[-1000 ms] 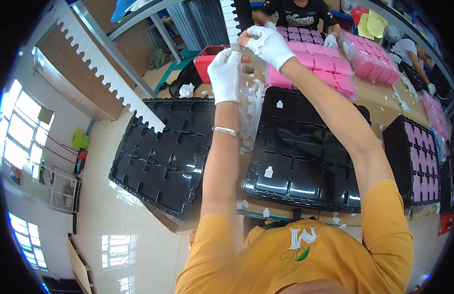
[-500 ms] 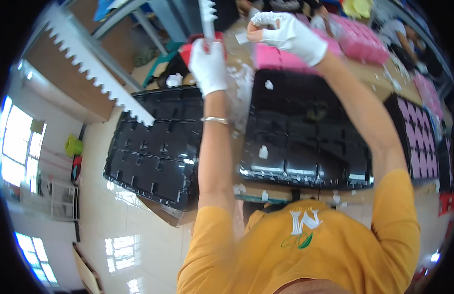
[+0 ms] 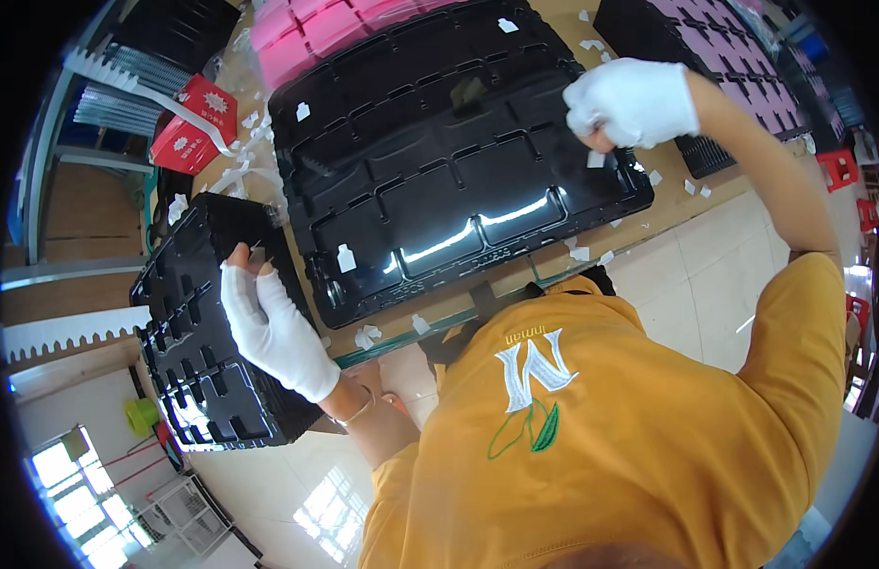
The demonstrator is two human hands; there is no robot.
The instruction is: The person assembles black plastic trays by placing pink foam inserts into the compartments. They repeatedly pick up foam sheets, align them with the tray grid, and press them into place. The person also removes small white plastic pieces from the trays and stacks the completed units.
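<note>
My right hand (image 3: 638, 104), in a white glove with bare fingertips, is closed over the right end of a large black plastic tray (image 3: 439, 152). A small white paper tag (image 3: 596, 160) shows at its pinched fingertips. More white tags lie on that tray: one tag (image 3: 346, 258) near the front left corner, another tag (image 3: 303, 112) on the left, and a third at the far edge. My left hand (image 3: 278, 327), gloved likewise, hovers over a stack of black trays (image 3: 207, 332). Its fingers stretch out with the tips a little apart, and nothing shows between them.
A red box (image 3: 197, 123) stands at the back left, a white toothed strip (image 3: 145, 90) reaching over it. Pink trays (image 3: 316, 33) lie behind the black tray. Purple-filled trays (image 3: 733, 57) are stacked back right. White scraps litter the table edge (image 3: 544, 261).
My view has swung right. My left hand has left the red box and come back toward me over the tray stack. My right hand has moved from the pink trays to the black tray's right end.
</note>
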